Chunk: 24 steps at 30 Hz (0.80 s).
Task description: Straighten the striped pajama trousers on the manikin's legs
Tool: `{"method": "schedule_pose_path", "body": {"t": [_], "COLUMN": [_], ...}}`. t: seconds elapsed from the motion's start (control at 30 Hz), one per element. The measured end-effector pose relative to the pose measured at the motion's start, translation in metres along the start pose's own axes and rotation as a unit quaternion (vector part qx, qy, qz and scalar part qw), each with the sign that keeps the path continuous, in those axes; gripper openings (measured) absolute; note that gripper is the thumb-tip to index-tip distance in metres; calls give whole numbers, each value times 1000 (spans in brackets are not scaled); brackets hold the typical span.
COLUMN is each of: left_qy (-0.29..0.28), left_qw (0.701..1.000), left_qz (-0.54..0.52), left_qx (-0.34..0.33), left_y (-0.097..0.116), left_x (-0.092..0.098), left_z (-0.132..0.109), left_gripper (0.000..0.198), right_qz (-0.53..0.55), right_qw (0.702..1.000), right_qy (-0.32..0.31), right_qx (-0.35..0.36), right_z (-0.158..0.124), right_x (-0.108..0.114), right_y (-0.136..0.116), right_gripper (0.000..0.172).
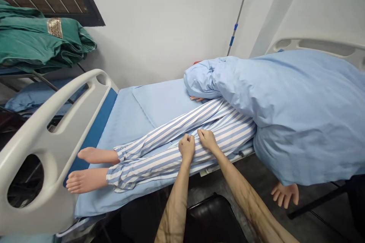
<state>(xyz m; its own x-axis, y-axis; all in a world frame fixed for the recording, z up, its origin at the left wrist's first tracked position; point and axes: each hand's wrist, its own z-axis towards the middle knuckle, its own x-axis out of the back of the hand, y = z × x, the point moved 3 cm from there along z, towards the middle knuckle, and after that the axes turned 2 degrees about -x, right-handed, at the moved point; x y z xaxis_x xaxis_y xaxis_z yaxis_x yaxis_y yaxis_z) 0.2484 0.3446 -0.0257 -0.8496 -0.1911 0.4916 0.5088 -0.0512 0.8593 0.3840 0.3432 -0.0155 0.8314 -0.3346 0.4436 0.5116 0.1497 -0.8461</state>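
A manikin lies on the bed, its legs in blue-and-white striped trousers and its bare feet toward the left end. My left hand is closed in a fist at the near leg, around the knee. Beside it, a little to the right, my right hand is also curled into a fist over the lower thigh. A small gap separates the two fists. I see no object in either one. A light blue quilt covers the manikin's upper body, with one manikin hand hanging below its near edge.
The bed's footboard rises at the left, and its headboard stands at the far right. A black stool is below my arms. Green folded cloth lies at upper left. A metal pole stands by the wall.
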Motion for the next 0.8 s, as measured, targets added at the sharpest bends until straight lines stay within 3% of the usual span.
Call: {"method": "schedule_pose_path", "body": {"t": [0.17, 0.33, 0.47, 0.6, 0.7, 0.8], "left_qy": [30, 43, 48, 33, 0, -24], "left_qw": [998, 984, 969, 991, 1000, 1000], "left_qz": [-42, -174, -243, -122, -21, 2], "left_qx": [24, -3, 3, 36, 19, -8], "left_y": [7, 41, 59, 50, 43, 42], "left_x": [-9, -16, -26, -48, -57, -58], "left_z": [9, 17, 8, -11, -19, -19], "left_gripper": [32, 34, 37, 36, 35, 36], "right_qz": [9, 69, 109, 162, 195, 190], "right_qw": [1000, 997, 993, 983, 976, 978], "right_qy": [-1, 24, 27, 41, 55, 33], "right_qx": [3, -27, -38, -69, -84, -85], "right_z": [2, 5, 6, 7, 7, 10], "right_x": [1, 5, 8, 11, 11, 14], "right_y": [2, 11, 14, 15, 15, 8], "right_gripper": [44, 48, 47, 46, 46, 48]}}
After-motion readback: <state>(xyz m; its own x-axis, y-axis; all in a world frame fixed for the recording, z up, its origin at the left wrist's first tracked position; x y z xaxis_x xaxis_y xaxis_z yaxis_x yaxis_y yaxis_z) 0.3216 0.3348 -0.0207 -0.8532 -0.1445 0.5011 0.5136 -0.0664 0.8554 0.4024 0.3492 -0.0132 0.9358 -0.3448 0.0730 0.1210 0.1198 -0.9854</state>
